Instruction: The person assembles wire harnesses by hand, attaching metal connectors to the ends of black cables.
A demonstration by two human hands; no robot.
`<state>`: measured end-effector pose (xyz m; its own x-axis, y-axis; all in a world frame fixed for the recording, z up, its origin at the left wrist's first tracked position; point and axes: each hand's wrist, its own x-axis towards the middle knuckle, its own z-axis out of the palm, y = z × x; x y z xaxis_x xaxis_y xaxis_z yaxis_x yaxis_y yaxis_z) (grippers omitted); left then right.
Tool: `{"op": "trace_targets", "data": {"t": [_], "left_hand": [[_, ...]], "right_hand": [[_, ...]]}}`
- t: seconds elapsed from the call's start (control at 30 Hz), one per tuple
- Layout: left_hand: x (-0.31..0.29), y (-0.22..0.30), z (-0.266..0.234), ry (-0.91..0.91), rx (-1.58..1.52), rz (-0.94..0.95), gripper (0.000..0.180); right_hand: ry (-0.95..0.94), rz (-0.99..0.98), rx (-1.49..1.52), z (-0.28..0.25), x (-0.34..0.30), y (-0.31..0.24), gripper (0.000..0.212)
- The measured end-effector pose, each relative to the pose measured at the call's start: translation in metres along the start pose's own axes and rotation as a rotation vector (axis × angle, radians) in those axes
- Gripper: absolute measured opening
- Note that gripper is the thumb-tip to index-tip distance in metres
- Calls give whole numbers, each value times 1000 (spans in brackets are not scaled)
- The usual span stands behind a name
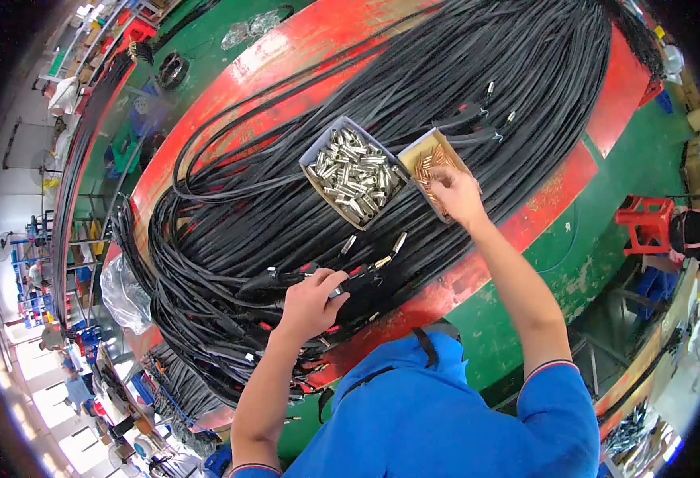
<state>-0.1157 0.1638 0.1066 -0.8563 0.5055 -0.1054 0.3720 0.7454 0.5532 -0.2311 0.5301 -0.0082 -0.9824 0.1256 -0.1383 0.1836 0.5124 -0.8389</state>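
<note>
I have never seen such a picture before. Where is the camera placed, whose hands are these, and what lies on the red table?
No machine is here: a person works with two bare hands. The fisheye camera sits on their head and looks down, so straight edges bend. On the red table lies a large bundle of black cables, topped by two open boxes: silvery metal connectors and small copper-coloured pieces. The right hand reaches into the copper-coloured ones; the left hand seems to grip a cable end, partly hidden.

Right arm [517, 279] reaches farther forward than left arm [266, 390], fingers [444, 174] curled.
</note>
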Motion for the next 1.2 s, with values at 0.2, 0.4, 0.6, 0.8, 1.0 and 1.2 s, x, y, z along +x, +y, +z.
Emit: {"op": "trace_targets", "data": {"t": [0.2,0.4,0.6,0.8,1.0,1.2], "left_hand": [[1,4,-5,75,18,14,32],[0,19,-21,34,-103,-20,25],[-11,26,-20,70,-116,-12,24],[-23,27,-15,113,-94,63,24],[-34,33,-20,157,-116,91,22],[-41,31,-22,157,-119,119,24]], "right_hand": [[-335,388,1035,27,-87,-34,24],[-432,429,1325,28,-132,-46,24],[-478,397,1410,27,-152,-55,23],[-418,423,1374,31,-167,-62,17],[-439,336,1254,28,-181,-75,15],[-496,279,1158,30,-186,-75,14]]}}
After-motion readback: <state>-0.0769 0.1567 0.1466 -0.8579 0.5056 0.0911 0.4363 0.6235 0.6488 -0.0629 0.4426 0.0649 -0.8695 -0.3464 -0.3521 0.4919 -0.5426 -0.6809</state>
